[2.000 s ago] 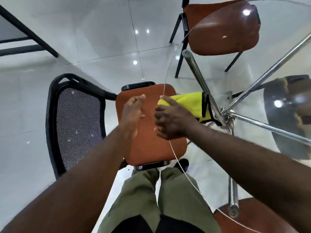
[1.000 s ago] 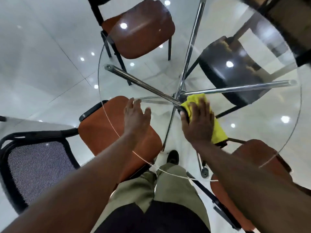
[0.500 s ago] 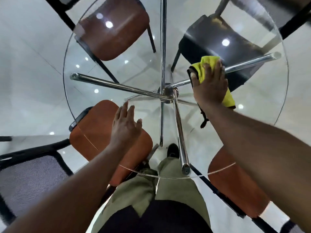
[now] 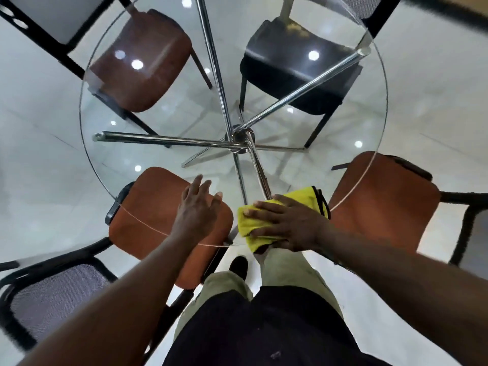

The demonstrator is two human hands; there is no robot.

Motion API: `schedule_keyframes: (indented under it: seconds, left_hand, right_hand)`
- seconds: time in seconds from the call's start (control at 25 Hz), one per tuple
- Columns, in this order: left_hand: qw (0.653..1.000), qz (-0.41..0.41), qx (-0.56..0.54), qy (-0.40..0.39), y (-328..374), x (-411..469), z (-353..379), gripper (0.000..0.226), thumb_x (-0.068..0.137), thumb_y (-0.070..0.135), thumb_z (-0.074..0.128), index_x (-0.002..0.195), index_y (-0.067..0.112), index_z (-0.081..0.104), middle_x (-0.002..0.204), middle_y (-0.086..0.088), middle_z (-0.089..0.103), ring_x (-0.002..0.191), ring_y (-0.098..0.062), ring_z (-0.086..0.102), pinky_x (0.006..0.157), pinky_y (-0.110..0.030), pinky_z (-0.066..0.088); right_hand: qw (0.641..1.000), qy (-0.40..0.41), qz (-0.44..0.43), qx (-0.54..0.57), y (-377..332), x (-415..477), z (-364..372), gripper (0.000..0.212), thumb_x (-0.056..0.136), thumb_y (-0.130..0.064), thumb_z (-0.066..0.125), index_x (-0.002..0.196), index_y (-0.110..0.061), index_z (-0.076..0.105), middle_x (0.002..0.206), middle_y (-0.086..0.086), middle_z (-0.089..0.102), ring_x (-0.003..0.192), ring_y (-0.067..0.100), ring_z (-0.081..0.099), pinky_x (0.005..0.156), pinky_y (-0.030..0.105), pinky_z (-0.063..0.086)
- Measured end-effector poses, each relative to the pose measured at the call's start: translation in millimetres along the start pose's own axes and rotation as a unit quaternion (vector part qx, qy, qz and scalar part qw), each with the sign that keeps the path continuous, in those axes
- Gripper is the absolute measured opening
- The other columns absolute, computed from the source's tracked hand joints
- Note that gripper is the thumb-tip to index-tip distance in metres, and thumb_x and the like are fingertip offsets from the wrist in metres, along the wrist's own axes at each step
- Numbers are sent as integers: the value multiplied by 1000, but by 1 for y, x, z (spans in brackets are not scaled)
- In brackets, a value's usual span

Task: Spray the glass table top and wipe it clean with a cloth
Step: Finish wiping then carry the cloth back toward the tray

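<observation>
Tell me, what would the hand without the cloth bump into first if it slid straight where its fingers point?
Probably nothing: the left hand points across bare glass table top. The chrome legs seem to lie under the glass, though depth is unclear.

A: The left hand (image 4: 198,207)?
B: Reaching forward, palm down, fingers straight and slightly apart.
A: And the right hand (image 4: 285,224)?
B: Flat as well — fingers spread, pointing leftward, forearm angled in from the right.
</observation>
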State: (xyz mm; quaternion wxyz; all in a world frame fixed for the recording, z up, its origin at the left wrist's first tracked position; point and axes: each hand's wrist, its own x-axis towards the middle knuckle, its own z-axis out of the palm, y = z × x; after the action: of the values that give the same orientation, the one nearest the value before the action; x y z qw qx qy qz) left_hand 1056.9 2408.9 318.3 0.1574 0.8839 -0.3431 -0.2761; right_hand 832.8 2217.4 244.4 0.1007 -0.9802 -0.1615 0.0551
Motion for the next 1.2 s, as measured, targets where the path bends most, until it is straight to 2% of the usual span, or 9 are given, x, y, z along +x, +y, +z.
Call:
schedule_keyframes:
  seconds: [0.12,0.2,0.28,0.36,0.48,0.56,0.72,0.88,1.2]
  left_hand:
    - [998,57,-11,-28,11,-9,8,52,108,37,48,150,6,47,166,-16,29,154,-32,22,125,-43,19]
    - [996,60,-37,-51,17,-16,9,54,108,44,46,150,11,48,167,-14,29,153,-32,23,124,-42,20]
    - [992,86,-40,-80,24,-25,5,57,107,51,43,148,12,51,164,-14,35,152,-32,28,123,-40,22]
    - [986,137,-32,-87,38,-34,-7,67,102,64,37,140,12,57,152,-15,49,145,-33,41,120,-41,31]
    - [969,230,1,-85,83,-39,-34,58,105,57,43,134,10,61,140,-11,61,132,-30,54,111,-37,39]
    - [953,287,33,-93,128,-37,-56,59,104,57,41,138,12,60,142,-8,60,132,-28,54,110,-39,42]
    - [900,419,75,-90,255,-52,-85,65,100,68,37,125,14,65,129,-8,67,120,-28,62,95,-35,47]
    - [821,544,157,-76,396,-94,-82,64,97,71,43,136,23,61,139,-1,64,126,-20,60,103,-32,44]
    - [684,716,121,-73,654,-260,54,71,91,73,40,128,19,68,130,1,70,108,-15,66,95,-35,53]
  right_hand:
    - [961,71,263,-39,13,-53,2,56,103,-61,53,157,-52,38,178,-6,22,161,27,31,119,64,33]
    - [840,143,524,-10,-9,-54,4,53,104,-51,57,155,-43,46,174,3,31,154,33,41,115,58,36]
    - [708,158,678,118,-28,-33,9,49,104,-35,62,151,-30,54,173,13,29,154,40,37,121,52,30]
    - [636,181,698,275,-47,-20,-28,46,95,-35,65,140,-29,59,164,13,40,150,38,42,119,46,38]
    - [642,191,684,288,-76,-68,-131,40,98,-46,66,136,-38,62,127,-11,63,111,20,64,84,21,52]
    - [652,161,689,271,-92,-115,-194,46,86,-68,68,129,-56,58,121,-18,69,92,17,70,77,29,57]
    - [523,285,709,378,-123,-232,-273,79,89,-34,87,153,-36,40,141,2,48,116,33,62,99,49,56]
    - [378,408,753,351,-188,-370,-315,91,82,-28,90,155,-24,36,133,12,56,114,35,63,86,43,59]
    - [282,456,809,239,-330,-624,-333,103,72,-35,95,151,-17,33,131,10,55,115,30,61,83,40,58]
